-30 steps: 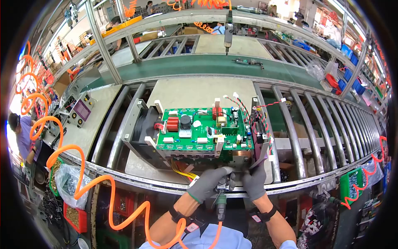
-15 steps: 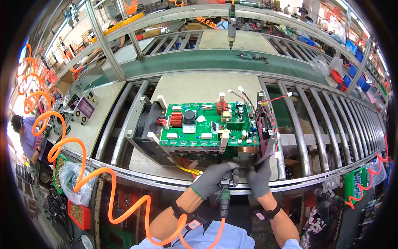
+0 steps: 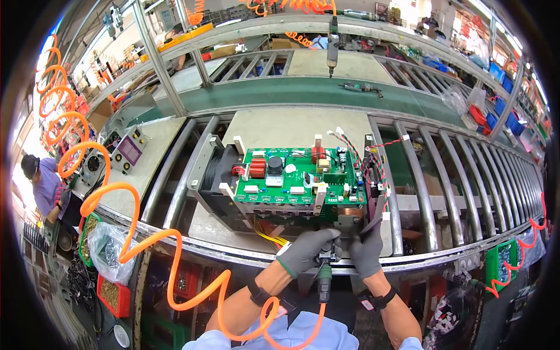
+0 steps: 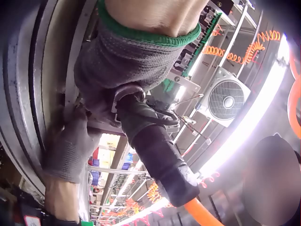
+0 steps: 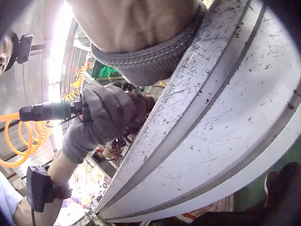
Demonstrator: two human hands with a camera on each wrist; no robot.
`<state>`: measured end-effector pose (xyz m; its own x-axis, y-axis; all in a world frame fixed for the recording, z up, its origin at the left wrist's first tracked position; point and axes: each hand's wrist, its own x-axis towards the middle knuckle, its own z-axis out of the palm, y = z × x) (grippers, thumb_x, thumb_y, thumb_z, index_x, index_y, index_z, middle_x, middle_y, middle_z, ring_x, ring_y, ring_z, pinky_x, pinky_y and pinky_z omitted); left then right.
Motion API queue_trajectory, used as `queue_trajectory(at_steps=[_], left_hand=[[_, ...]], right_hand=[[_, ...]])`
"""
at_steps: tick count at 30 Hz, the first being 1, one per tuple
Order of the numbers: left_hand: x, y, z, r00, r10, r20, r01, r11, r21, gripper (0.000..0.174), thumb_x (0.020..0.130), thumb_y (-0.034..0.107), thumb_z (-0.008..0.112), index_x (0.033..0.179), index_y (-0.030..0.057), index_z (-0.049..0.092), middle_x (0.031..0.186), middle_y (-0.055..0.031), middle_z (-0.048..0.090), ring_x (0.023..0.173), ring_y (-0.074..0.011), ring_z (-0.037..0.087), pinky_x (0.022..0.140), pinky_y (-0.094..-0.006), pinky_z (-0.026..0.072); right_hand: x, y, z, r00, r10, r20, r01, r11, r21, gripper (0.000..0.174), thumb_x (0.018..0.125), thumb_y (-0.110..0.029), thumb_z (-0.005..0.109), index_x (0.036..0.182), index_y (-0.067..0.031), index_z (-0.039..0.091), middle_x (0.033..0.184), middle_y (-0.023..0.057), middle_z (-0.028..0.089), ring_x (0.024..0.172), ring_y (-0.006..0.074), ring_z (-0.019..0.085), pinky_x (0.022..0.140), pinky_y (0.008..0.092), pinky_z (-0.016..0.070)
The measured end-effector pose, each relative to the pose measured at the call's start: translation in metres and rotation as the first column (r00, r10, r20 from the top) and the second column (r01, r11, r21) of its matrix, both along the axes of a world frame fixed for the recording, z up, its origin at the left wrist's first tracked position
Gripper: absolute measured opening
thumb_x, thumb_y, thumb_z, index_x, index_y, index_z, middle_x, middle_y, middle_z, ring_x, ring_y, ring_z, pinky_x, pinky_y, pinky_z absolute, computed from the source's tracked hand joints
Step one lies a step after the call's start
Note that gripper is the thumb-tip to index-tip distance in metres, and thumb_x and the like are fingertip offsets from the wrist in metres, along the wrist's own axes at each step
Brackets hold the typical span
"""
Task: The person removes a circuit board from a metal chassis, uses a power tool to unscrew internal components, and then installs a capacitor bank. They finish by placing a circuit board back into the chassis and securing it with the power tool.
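My gloved left hand (image 3: 309,252) grips an air screwdriver (image 3: 325,279), its fingers curled around the tool's body near the front edge of the conveyor. An orange hose runs from the screwdriver's tail. Just right of it, my gloved right hand (image 3: 367,252) is at the lower front corner of a power unit, against its side panel (image 3: 373,213); its fingertips are hidden, and I cannot tell whether they pinch the panel. A green circuit board (image 3: 280,182) lies on top of the unit, with a black fan (image 3: 219,175) at its left end. The screwdriver's tip is hidden.
Under the unit lies a pale board (image 3: 251,125) on steel rollers (image 3: 434,192). Yellow wires (image 3: 269,232) stick out in front. Another screwdriver (image 3: 332,52) hangs overhead. Red bin (image 3: 114,297) and green bin (image 3: 500,262) flank the conveyor. A person (image 3: 44,184) stands at left.
The head view has shifted, so the unit and both hands appear farther right in it. Both hands keep their places by the unit's front corner. The person at left has moved slightly.
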<state>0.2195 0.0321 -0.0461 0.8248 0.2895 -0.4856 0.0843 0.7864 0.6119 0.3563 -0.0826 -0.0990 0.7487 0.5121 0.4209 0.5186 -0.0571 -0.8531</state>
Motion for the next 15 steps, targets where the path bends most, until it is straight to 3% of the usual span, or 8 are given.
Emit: queue_trajectory(at_steps=[6,10,15], left_hand=[[0.002,0.0,-0.006,1.0,0.005,0.008,-0.005,1.0,0.016,0.016,0.094,0.018,0.067,0.1,0.0025,0.064,0.086,-0.0084,0.069,0.073,-0.0204,0.071,0.068,-0.0334,0.0595],[-0.005,-0.001,-0.002,1.0,-0.005,0.027,0.004,0.999,0.031,0.028,0.094,0.019,0.068,0.111,-0.0021,0.062,0.099,-0.0138,0.07,0.085,-0.0237,0.073,0.072,-0.0351,0.0614],[-0.01,-0.007,-0.001,0.998,0.043,0.04,-0.046,0.996,0.073,0.033,0.095,0.021,0.068,0.114,-0.0054,0.062,0.107,-0.0188,0.07,0.094,-0.0284,0.074,0.08,-0.0362,0.0627]], right_hand=[[0.002,-0.002,0.0,1.0,-0.002,0.022,0.003,0.999,-0.04,0.031,0.089,-0.008,0.066,0.116,0.0,0.054,0.093,0.0214,0.069,0.086,0.039,0.07,0.074,0.0435,0.0532],[0.008,-0.002,-0.01,0.999,0.031,0.018,-0.031,0.999,-0.006,0.034,0.088,-0.009,0.067,0.119,-0.0009,0.054,0.094,0.0215,0.069,0.087,0.0405,0.07,0.074,0.0448,0.0536],[0.007,-0.009,-0.001,0.999,0.045,0.012,-0.044,0.996,-0.079,0.04,0.087,-0.009,0.068,0.123,-0.0019,0.052,0.098,0.0225,0.07,0.092,0.0409,0.071,0.075,0.045,0.0542]])
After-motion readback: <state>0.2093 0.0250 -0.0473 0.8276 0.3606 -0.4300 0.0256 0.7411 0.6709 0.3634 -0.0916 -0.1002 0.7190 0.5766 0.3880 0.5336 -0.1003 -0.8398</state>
